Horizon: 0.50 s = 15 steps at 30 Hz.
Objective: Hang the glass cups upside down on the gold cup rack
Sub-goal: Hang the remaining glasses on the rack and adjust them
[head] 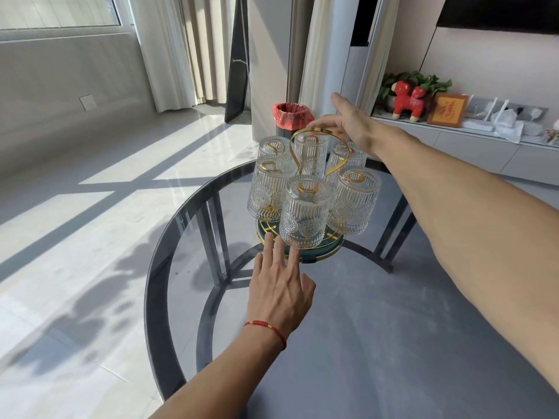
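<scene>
While the round glass table [393, 343] is left bare of loose cups, the gold cup rack [305, 176] between both hands is seen fully loaded: six glass cups [305, 213] hang inverted. Its top handle is pinched by the right hand [351, 122]; the left hand [279, 285] rests open against its base, so little seems left.

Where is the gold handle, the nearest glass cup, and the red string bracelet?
Gold loop handle [298, 140]: head view, left curve of the loop.
Nearest ribbed glass cup [305, 213]: head view, its side wall.
Red string bracelet [267, 327]: head view, the cord on the left wrist.
</scene>
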Available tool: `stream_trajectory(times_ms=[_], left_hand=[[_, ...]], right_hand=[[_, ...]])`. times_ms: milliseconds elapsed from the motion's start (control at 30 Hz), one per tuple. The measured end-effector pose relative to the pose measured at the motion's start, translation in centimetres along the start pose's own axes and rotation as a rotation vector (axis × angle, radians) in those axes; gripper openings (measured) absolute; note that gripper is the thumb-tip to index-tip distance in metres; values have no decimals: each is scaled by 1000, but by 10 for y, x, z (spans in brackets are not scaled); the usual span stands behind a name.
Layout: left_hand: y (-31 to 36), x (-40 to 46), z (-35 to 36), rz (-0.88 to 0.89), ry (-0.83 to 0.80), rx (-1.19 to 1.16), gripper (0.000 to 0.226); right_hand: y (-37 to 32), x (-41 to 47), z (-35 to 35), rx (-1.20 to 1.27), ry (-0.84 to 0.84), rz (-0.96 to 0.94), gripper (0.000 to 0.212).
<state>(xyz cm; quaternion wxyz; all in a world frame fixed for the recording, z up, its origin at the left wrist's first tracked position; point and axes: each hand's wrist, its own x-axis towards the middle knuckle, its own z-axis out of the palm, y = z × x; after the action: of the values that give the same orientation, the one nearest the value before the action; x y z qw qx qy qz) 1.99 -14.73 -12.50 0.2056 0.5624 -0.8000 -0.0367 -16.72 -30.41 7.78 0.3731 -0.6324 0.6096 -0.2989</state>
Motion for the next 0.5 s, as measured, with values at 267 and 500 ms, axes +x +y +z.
stream_trajectory(times_ms=[267,500], left_hand=[[-1,0,1,-4,-9,6,67],[1,1,0,-7,-7,-13,68]], right_hand=[[1,-2,-1,19,-7,1,82],[-2,4,2,11,-44,-3,84]])
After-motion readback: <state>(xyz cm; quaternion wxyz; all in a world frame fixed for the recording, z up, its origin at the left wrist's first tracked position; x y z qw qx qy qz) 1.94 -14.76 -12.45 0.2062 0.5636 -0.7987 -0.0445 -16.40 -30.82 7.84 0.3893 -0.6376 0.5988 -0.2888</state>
